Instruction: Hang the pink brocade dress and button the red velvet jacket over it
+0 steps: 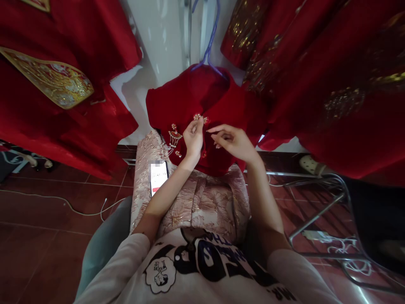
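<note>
A red garment (pixel 171 99) on a purple hanger (pixel 207 55) spreads over a pink brocade cloth (pixel 209 202) on my lap. Gold flower ornaments (pixel 197 117) sit at the garment's centre front, and a beaded tassel ornament (pixel 174 137) lies to their left. My left hand (pixel 194 137) is pinched at the ornaments; what lies between its fingertips is too small to make out. Just right of it, my right hand (pixel 232 141) hovers over the garment with its index finger stretched out and the other fingers curled; a small red bit shows near its fingertips.
A lit phone (pixel 158 177) lies on the brocade beside my left forearm. Red garments with gold embroidery (pixel 66 84) hang on both sides. A metal-framed chair (pixel 344 202) and cables (pixel 357 264) are at the right; a white cord (pixel 72 207) crosses the floor at left.
</note>
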`<state>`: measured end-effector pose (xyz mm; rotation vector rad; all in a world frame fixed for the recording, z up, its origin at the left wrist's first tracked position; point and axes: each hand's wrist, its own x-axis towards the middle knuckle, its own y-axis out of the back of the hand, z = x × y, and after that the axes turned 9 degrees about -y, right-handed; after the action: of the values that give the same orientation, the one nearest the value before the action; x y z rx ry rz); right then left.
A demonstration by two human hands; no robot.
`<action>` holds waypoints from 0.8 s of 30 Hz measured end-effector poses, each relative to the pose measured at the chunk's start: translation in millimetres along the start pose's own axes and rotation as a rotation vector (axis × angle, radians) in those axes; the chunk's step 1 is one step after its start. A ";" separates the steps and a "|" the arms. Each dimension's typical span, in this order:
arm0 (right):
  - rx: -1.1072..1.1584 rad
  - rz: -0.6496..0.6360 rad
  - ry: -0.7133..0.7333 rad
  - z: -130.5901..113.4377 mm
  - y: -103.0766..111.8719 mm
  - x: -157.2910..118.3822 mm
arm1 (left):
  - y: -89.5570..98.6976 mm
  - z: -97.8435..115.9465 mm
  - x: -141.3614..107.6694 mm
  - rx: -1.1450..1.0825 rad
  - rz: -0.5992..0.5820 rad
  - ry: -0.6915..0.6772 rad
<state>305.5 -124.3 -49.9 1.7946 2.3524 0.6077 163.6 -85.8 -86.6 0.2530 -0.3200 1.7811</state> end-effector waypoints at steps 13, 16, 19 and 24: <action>0.133 0.224 0.088 -2.6 -14.5 14.3 | 4.0 4.8 -3.7 -0.219 -0.037 0.007; 0.100 0.234 0.111 -6.0 -39.2 35.8 | 2.8 3.6 -15.4 -0.184 0.029 -0.037; 0.028 0.254 0.047 -5.0 -69.5 52.1 | 9.5 0.7 -23.5 -0.023 0.194 -0.123; -0.125 0.602 -0.070 4.8 -89.4 48.4 | 33.0 -4.7 -5.6 0.123 0.176 -0.145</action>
<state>212.8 -96.6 -81.5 2.4143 1.6651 0.7151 132.8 -96.3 -95.6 0.4550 -0.3448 1.9636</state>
